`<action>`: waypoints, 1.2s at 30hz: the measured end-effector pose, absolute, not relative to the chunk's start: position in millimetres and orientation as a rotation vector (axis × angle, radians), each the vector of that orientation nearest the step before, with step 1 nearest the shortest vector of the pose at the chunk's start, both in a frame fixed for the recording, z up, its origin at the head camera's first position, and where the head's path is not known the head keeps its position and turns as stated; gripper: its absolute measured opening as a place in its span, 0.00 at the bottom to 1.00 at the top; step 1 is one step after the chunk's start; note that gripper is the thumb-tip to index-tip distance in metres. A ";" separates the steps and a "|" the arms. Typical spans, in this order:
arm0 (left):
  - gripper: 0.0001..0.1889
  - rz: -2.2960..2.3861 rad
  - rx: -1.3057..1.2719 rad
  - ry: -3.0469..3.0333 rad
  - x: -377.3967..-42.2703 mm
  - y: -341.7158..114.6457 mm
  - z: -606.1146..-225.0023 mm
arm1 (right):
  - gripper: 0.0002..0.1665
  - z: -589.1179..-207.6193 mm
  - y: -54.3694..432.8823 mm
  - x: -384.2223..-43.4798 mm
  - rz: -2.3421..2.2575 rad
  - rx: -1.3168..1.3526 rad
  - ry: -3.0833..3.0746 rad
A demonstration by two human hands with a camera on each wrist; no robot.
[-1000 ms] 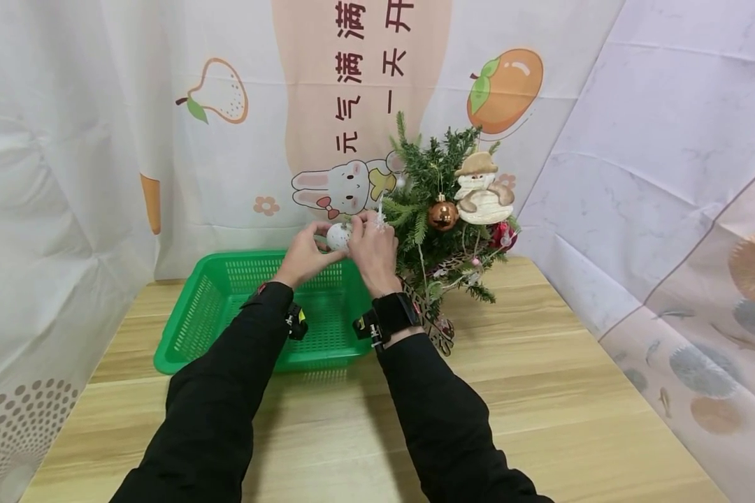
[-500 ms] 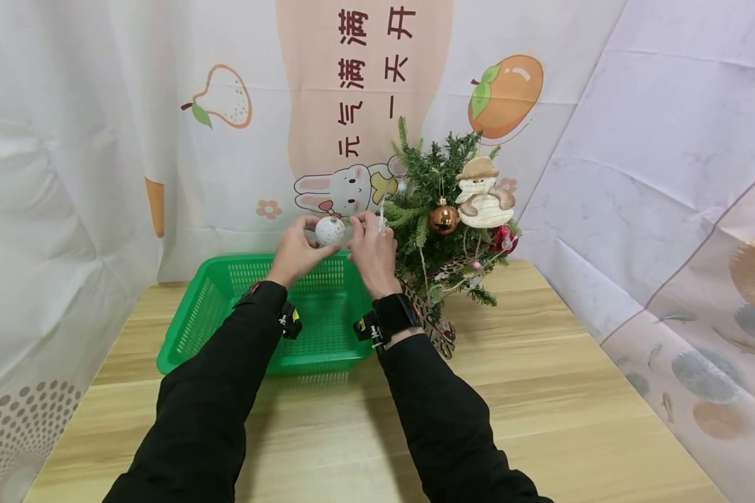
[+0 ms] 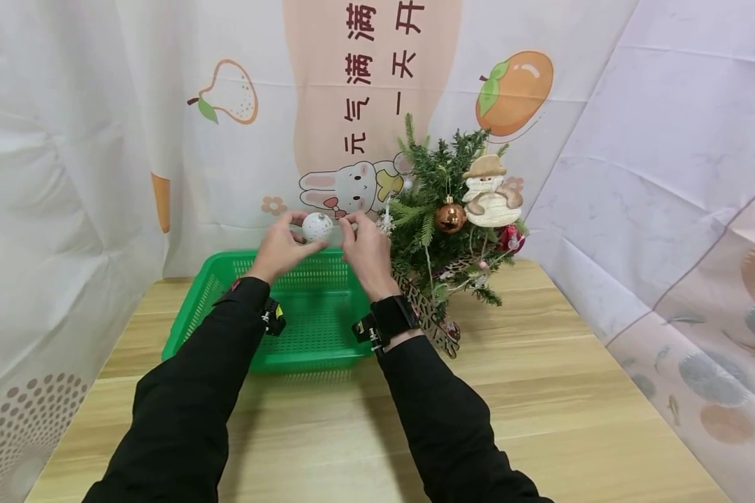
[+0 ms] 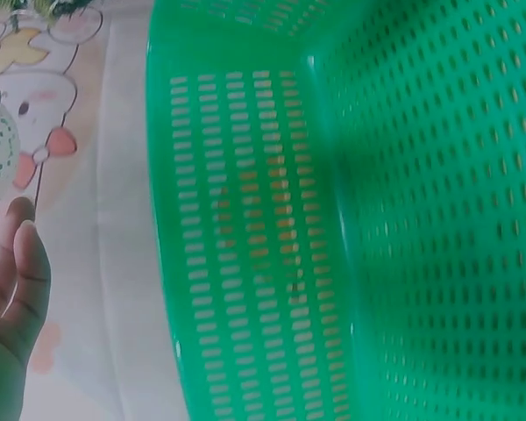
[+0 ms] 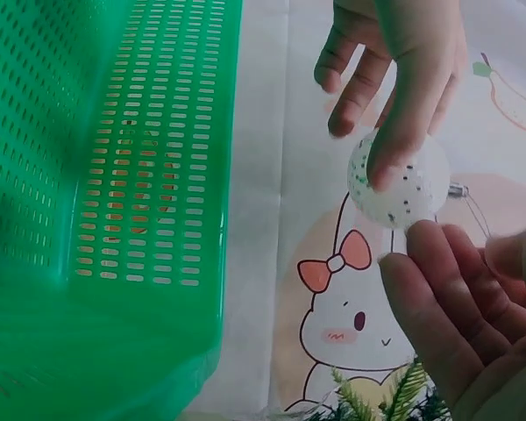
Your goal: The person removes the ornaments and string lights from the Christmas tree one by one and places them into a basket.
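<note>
My left hand [image 3: 279,246] holds a white speckled Christmas ball [image 3: 317,227] between thumb and fingers, above the back of the green basket [image 3: 317,362]. In the right wrist view the ball [image 5: 399,203] shows its silver cap, with a thin hanging string [image 5: 479,210] running from it. My right hand [image 3: 368,255] pinches that string between thumb and index finger, its other fingers close to the ball. Beside the right hand stands a small Christmas tree [image 3: 424,185]. Only part of the left hand [image 4: 17,285] shows in the left wrist view.
On the tree hang a copper ball [image 3: 450,217], a snowman ornament [image 3: 492,204], a red ornament [image 3: 511,239] and a white snowflake [image 3: 386,219]. The basket stands on a wooden table [image 3: 509,391]. A printed curtain [image 3: 239,175] hangs close behind.
My left hand has moved left with the ball, away from the right hand. The right hand has shifted only slightly, and the gap between the ball and its fingers has widened.
</note>
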State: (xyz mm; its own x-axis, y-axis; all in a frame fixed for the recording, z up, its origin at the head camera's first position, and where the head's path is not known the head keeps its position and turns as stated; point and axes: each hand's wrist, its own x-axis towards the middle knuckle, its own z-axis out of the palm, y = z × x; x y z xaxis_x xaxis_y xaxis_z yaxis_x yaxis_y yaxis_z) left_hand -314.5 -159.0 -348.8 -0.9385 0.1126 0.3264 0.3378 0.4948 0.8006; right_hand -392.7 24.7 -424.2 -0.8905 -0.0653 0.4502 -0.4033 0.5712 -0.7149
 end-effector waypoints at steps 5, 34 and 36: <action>0.34 -1.393 -0.409 -2.554 -311.2 -177.0 -339.9 | 0.17 -340.3 23.8 -304.6 1.110 0.454 -2.531; 0.26 -0.487 -0.595 -3.075 -309.1 -241.2 -342.4 | 0.21 -324.5 51.7 -216.2 0.790 1.440 -3.182; 0.26 -0.431 -0.580 -3.107 -308.1 -242.5 -344.7 | 0.20 -328.2 54.1 -211.5 0.796 1.440 -3.171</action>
State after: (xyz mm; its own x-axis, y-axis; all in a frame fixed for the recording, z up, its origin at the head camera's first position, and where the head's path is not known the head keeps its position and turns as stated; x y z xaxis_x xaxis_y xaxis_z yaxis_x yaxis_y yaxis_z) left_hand -308.1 -242.5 -344.7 -0.9327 0.3606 0.0022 0.3476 0.8974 0.2718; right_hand -211.5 54.1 -328.2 -0.5983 -0.7761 -0.1991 -0.5900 0.5948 -0.5459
